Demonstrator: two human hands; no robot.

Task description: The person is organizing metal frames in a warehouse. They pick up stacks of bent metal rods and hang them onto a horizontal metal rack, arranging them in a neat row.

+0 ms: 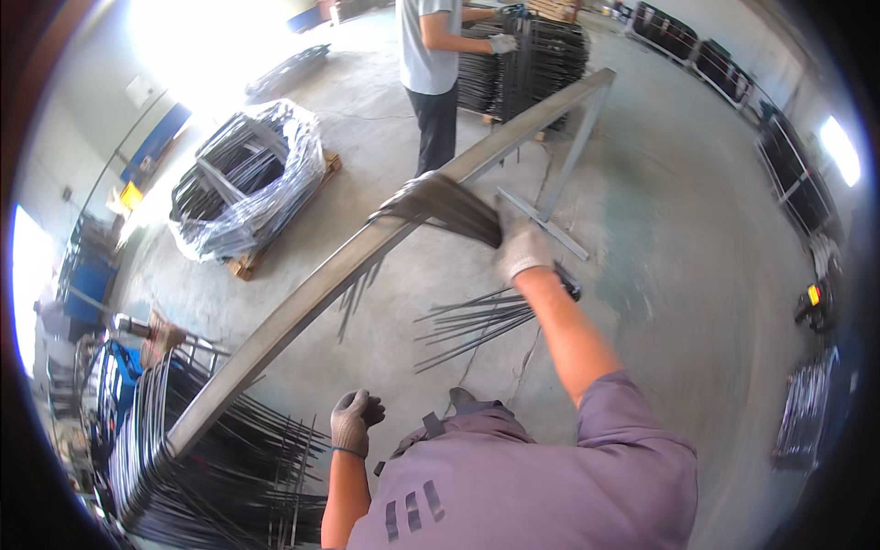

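My right hand [526,251], in a pale work glove, is at the near end of a bunch of dark metal bars [447,206] that lies across a long metal beam [330,271]. Motion blur hides whether its fingers close around the bars. Under my right forearm, more thin dark rods [474,323] fan out toward the left. My left hand [354,421], gloved with dark fingertips, hangs in front of my waist, its fingers loosely curled and nothing visible in them. The beam slants from lower left to upper right, resting on a grey metal leg [574,155] at its far end.
Many bent dark metal frames [206,447] hang on the beam's near end. A co-worker [433,62] in gloves stands beyond the beam at a tall stack of dark bars [550,65]. Plastic-wrapped metal parts [240,179] sit on a wooden pallet [244,265] at left.
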